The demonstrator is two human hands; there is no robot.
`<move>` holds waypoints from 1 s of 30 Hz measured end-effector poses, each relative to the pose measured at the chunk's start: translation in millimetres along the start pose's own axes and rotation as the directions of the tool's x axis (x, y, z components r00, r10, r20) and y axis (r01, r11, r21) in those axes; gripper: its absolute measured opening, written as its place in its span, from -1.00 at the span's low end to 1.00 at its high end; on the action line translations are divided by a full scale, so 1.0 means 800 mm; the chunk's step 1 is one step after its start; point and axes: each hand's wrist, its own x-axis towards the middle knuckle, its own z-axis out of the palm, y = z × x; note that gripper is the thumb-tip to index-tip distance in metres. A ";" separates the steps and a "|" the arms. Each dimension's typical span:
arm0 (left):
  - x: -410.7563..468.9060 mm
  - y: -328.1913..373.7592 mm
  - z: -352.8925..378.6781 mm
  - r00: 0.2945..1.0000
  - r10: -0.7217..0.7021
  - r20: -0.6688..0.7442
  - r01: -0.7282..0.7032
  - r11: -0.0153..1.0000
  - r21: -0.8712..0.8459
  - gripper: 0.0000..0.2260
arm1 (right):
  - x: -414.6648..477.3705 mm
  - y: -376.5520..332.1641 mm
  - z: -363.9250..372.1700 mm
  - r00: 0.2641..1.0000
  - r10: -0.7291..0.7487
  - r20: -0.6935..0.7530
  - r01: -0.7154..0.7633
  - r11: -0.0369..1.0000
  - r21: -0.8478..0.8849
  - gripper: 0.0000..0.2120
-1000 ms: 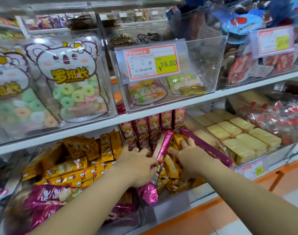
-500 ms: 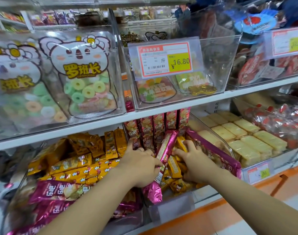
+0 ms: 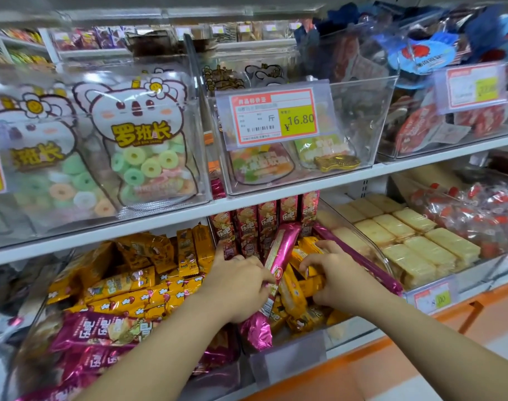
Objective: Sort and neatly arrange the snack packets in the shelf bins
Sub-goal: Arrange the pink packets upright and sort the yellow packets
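Two hands are seen in a clear plastic bin (image 3: 287, 357), lower shelf: a long pink foil packet (image 3: 282, 256), tilted upright, is gripped mid-length by left hand (image 3: 241, 285); small yellow foil packets (image 3: 293, 289) by right hand (image 3: 339, 276). Judged light, slippery, prob. brittle: best held mid-body, gently.

White metal shelving fills the view. The upper shelf (image 3: 131, 228) crosses the frame on a slant, lower at the left, with a plain white front edge. A white slotted upright (image 3: 364, 188) stands behind it, right of centre. An orange base (image 3: 501, 314) runs along the foot of the unit. Below that, the floor (image 3: 371, 393) is pale and smooth. A second shelf unit (image 3: 82, 53) with white boards stands further back at upper left, blurred. Price cards (image 3: 276, 117), red-bordered with yellow panels, hang at the shelf fronts; one reads 16.80. The light is bright and even, with white glare along the top.
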 end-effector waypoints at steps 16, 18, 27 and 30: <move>-0.069 0.019 -0.016 0.935 -0.049 -0.351 -0.193 0.759 -0.621 -0.43 | -0.080 -0.081 -0.066 0.933 -0.172 -0.317 0.293 0.874 0.388 -0.53; -0.086 0.003 -0.015 0.908 -0.057 -0.416 -0.222 0.776 -0.590 -0.57 | -0.078 -0.106 -0.052 0.926 -0.231 -0.297 0.346 0.834 0.430 -0.53; -0.184 -0.103 -0.017 0.858 -0.244 -0.452 0.088 0.937 -0.339 -0.65 | -0.031 -0.192 0.011 0.909 -0.355 -0.218 0.414 0.702 0.579 -0.57; -0.203 -0.133 -0.023 0.808 -0.359 -0.467 0.246 0.926 -0.285 -0.65 | -0.009 -0.208 0.024 0.926 -0.304 -0.222 0.376 0.722 0.581 -0.69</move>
